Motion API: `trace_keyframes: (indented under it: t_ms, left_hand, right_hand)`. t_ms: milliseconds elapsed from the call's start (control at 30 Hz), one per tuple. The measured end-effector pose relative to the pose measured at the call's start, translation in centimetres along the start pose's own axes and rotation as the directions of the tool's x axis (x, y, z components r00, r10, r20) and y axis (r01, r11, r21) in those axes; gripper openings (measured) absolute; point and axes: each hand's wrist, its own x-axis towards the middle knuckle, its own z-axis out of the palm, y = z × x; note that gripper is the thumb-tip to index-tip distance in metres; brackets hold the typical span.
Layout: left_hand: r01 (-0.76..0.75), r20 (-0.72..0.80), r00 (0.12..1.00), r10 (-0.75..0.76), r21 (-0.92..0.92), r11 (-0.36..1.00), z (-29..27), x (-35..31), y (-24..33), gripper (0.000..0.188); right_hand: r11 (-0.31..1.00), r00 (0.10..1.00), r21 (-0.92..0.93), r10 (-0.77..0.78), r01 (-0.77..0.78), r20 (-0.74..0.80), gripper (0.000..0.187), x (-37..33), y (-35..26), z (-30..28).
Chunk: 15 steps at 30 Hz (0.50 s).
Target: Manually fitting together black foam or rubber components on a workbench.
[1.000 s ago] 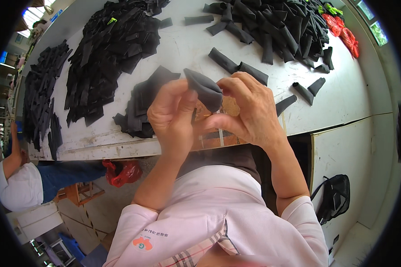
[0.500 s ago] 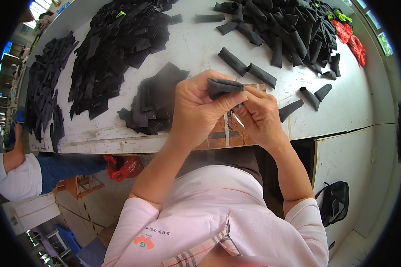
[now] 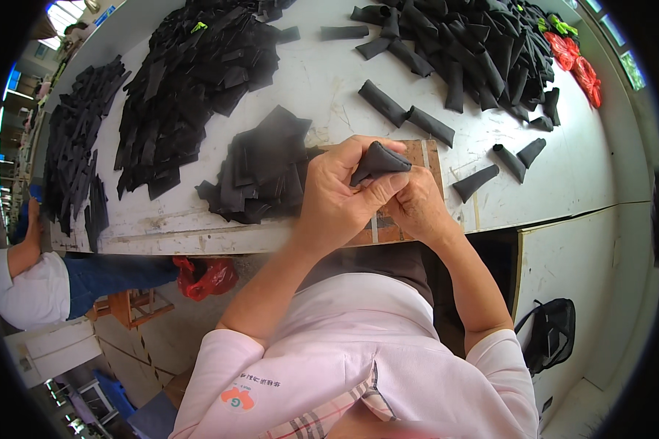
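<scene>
Over the near edge of the table, my left hand (image 3: 337,194) is closed round a black fabric tube (image 3: 381,161), its thumb along the near side. One end of the tube points up and away, folded nearly flat. My right hand (image 3: 419,205) is closed just beneath the tube's right end, against the left thumb. Its fingertips are hidden, so what they grip cannot be made out. Beneath both hands lies a brown board (image 3: 426,155). Left of my left hand is a small stack of flat black fabric pieces (image 3: 260,164).
Large heaps of flat black pieces (image 3: 190,80) and narrow black strips (image 3: 77,139) cover the left. Finished-looking black tubes (image 3: 468,44) pile up at the far right, with several loose tubes (image 3: 476,183) nearer. Red plastic bags (image 3: 575,69) lie beyond. Another person (image 3: 33,285) sits at left.
Both hands have moved slightly down toward me, and the black tube has tilted more upright. A shiny metal bit seen by the right fingers is now hidden.
</scene>
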Motion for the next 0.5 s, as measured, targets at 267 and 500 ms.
trace_keyframes:
  t_ms: [267,500]
  left_hand:
    - [-0.042,-0.051,0.998,0.033,-0.170,0.985,-0.7,0.2,0.0,0.011]
    - [-0.018,0.000,1.000,0.019,0.117,0.993,-0.9,0.8,2.0,0.004]
  right_hand:
    - [0.998,0.997,-0.023,-0.058,0.057,-0.045,0.007,0.5,0.0,-0.1]
    - [0.994,0.997,0.108,-0.025,0.033,-0.069,0.008,0.6,0.0,-0.1]
